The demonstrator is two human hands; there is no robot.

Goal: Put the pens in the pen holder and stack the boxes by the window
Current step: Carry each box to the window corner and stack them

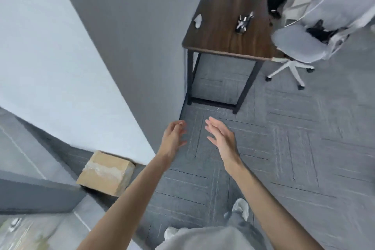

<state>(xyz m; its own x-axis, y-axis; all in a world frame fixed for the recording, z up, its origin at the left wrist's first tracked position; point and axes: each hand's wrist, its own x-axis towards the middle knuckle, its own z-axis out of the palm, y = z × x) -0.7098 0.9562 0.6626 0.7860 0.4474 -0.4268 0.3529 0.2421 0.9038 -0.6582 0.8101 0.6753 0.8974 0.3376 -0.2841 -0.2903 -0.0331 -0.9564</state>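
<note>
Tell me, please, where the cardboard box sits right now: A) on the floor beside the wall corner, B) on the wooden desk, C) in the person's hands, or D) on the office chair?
A: the cardboard box rests on the floor against the wall corner, and both hands are empty.

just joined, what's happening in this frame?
A person stands on grey carpet with both arms out; the left hand and right hand are open and hold nothing. A cardboard box sits on the floor at the wall's corner, lower left, beside what looks like a window. Ahead, a wooden desk carries a pen holder with items in it; whether they are pens is too blurred to tell. A grey office chair stands beside it.
</note>
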